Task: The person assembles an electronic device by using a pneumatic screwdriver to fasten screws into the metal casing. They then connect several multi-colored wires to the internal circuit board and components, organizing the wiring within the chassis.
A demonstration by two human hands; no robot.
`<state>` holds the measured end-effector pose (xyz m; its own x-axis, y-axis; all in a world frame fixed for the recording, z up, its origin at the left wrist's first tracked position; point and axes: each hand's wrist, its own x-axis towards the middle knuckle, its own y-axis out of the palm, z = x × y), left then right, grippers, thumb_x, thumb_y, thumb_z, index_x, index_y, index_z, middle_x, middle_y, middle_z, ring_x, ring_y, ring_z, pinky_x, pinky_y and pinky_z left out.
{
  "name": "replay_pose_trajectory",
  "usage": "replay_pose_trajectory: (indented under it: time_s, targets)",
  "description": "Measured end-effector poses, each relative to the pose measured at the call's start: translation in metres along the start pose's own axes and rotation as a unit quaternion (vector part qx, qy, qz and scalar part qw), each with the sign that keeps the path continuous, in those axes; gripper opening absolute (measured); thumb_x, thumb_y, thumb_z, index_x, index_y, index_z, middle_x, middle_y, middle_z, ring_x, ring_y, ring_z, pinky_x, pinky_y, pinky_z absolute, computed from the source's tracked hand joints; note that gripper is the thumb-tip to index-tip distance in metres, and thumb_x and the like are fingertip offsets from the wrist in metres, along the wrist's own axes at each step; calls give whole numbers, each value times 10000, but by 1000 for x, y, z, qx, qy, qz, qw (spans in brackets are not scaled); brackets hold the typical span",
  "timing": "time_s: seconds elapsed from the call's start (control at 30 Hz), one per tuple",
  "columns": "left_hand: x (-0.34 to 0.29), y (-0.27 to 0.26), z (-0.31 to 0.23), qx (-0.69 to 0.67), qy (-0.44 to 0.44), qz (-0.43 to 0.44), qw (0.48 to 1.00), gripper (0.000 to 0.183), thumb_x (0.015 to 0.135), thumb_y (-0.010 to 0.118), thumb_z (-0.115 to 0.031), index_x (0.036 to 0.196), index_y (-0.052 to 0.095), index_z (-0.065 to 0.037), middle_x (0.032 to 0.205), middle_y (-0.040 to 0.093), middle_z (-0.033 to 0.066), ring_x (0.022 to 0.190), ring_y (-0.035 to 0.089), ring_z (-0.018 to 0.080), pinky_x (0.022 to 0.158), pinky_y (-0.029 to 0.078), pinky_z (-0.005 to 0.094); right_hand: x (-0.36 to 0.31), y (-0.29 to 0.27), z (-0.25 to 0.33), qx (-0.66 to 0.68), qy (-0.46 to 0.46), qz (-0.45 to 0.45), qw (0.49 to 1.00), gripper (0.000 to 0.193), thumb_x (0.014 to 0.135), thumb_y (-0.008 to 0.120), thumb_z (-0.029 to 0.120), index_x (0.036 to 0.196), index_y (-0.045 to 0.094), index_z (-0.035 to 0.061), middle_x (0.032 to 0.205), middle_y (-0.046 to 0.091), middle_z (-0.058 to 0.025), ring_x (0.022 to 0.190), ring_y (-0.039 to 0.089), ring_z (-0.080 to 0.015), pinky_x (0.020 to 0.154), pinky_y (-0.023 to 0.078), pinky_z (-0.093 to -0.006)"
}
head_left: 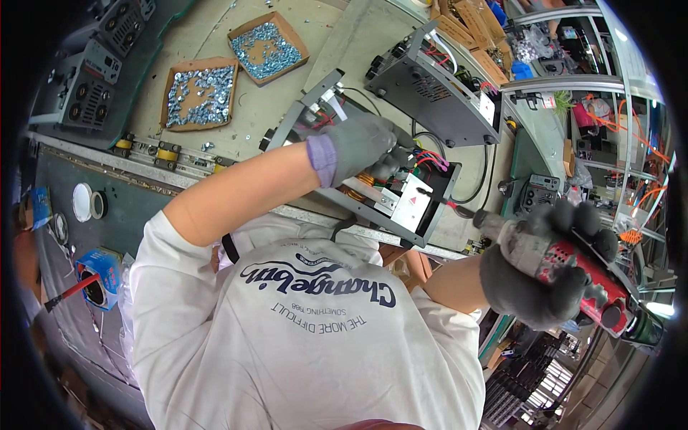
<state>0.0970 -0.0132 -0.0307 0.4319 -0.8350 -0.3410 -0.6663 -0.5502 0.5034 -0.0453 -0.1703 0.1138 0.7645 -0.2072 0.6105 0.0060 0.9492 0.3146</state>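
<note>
From where I stand, the worker's left hand (pixel 362 149), in a grey glove with a purple cuff, reaches over an open dark metal chassis (pixel 365 213) that lies on the workbench (pixel 326 44) right in front of the body. Its fingers are bent down among the parts beside some coloured wires (pixel 432 159); the tips are hidden, so I cannot tell whether they pinch anything. Within the chassis I make out a copper coil (pixel 355 192) just below that hand and, toward the right end, a white plate (pixel 413 203) with a small red mark. The right hand (pixel 537 283), gloved in grey too, is wrapped firmly around a red and grey power screwdriver (pixel 553 255), off to the right of the chassis, its nose pointing back toward that end. A second dark chassis (pixel 437 93) stands just beyond, with a black cable (pixel 491 175) curving down near it. Farther left sit two shallow cardboard trays (pixel 197 127) of small shiny metal fasteners (pixel 266 51), their corners close together, and past them some grey machine units (pixel 89 89) line the bench's far left side.
</note>
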Motion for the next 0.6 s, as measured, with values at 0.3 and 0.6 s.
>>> replay_pose_trajectory:
  time_s: [0.3, 0.6]
  targets:
    - [-7, 4, 1, -17, 1, 9, 1000, 445, 1089, 391, -304, 1310, 561, 43, 979, 701, 119, 761, 596, 112, 644, 510, 217, 2, -34, -18, -49, -109, -140, 983, 417, 855, 660, 163, 1255, 605, 59, 1130, 688, -168, 965, 648, -313, 764, 531, -424]
    - [-9, 2, -4, -17, 7, -47, 999, 585, 1081, 409, -479, 1236, 642, 34, 723, 522, -10, 572, 381, 33, 472, 327, 190, -3, -50, -34, 29, -86, -69, 993, 439, 905, 645, 168, 1332, 590, 80, 1194, 673, -169, 1052, 640, -320, 828, 547, -443]
